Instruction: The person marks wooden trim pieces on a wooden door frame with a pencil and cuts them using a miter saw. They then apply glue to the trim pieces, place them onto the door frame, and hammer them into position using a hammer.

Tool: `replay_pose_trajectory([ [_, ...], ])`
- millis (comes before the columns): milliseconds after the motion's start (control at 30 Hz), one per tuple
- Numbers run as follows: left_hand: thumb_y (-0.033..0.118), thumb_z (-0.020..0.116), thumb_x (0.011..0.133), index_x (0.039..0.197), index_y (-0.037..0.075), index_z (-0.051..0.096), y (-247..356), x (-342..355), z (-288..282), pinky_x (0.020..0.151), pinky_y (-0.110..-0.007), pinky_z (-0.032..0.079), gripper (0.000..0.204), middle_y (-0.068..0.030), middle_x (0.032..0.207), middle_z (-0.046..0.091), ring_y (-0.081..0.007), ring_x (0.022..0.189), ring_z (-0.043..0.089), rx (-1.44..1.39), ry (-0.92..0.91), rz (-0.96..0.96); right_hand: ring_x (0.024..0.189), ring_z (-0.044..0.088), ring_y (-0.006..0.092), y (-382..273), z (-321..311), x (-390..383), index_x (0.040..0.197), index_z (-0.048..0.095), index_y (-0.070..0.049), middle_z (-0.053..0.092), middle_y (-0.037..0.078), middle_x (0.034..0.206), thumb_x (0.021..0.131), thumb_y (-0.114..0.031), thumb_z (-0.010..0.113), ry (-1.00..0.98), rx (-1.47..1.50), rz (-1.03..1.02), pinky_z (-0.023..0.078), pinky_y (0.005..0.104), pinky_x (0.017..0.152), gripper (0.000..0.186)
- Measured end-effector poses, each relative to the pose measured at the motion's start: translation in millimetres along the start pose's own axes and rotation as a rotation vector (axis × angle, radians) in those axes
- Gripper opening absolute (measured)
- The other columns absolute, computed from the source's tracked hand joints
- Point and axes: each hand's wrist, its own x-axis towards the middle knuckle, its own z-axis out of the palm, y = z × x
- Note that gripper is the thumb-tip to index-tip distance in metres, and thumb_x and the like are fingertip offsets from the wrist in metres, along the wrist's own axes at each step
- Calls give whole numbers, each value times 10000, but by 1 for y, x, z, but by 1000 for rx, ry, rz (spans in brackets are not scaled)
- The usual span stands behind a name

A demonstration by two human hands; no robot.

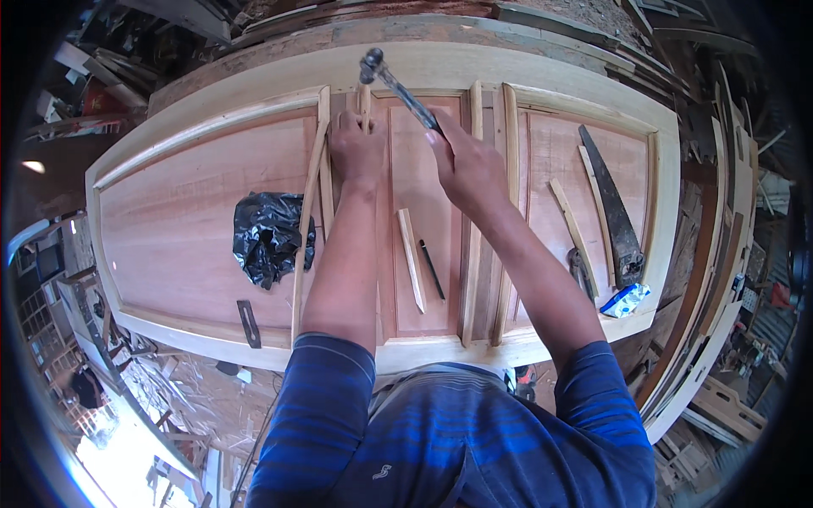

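A panelled wooden door (178,199) lies flat in front of me. My right hand (472,168) grips a hammer (406,100) by its handle, with the head raised above the door's far edge, to the left of the hand. My left hand (356,148) is closed at the far end of the narrow middle panel, its fingers around a thin wooden moulding strip (366,100). Beside that hand a loose strip (310,190) crosses the door at a slant. In the middle panel lie a short wood strip (410,258) and a black pencil (432,269).
Left of my forearm lies a crumpled black plastic bag (267,237), with a dark flat metal piece (248,323) nearer me. On the right panel are a handsaw (614,203), wood strips (576,233), pliers (581,271) and a blue-white packet (625,300). Stacked boards (711,279) stand beyond.
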Motion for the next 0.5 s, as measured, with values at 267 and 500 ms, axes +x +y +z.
replay_pose_trajectory([
  [267,151,822,802,869,9,624,-26,4,8,749,-474,531,253,-170,888,643,-381,828,642,23,95,172,801,763,327,41,39,-44,1498,600,-60,750,211,940,1120,-303,605,189,371,207,573,426,724,450],
  [500,133,834,788,867,-6,639,-17,3,1,661,-400,513,252,-130,840,619,-267,704,600,27,51,38,744,706,249,48,45,-35,1515,585,-25,729,185,974,1092,-223,655,69,531,338,568,373,729,472],
])
